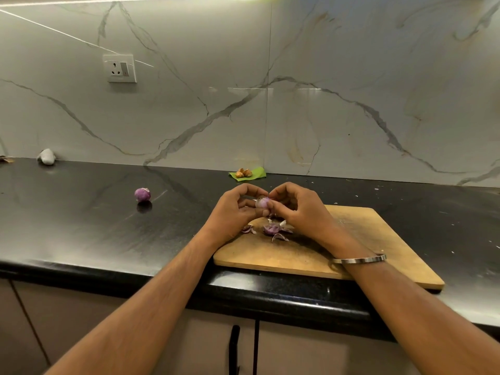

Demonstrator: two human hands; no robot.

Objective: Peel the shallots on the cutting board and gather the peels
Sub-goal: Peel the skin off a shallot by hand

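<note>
While both hands pinched it, the left hand [233, 212] and right hand [296, 209] held one shallot [262, 203] in a narrow grip above the cutting board [351, 239]. Purple peels [272, 230] lay on the board beneath; another shallot [142, 194] sat well apart on the black counter [81, 226].

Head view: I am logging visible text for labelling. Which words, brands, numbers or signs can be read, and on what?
None can be read.
Wall socket: no legible marking, too small to tell.
Bangle: plain, no engraving visible.
Cutting board, shallot in the hands: no print.
</note>
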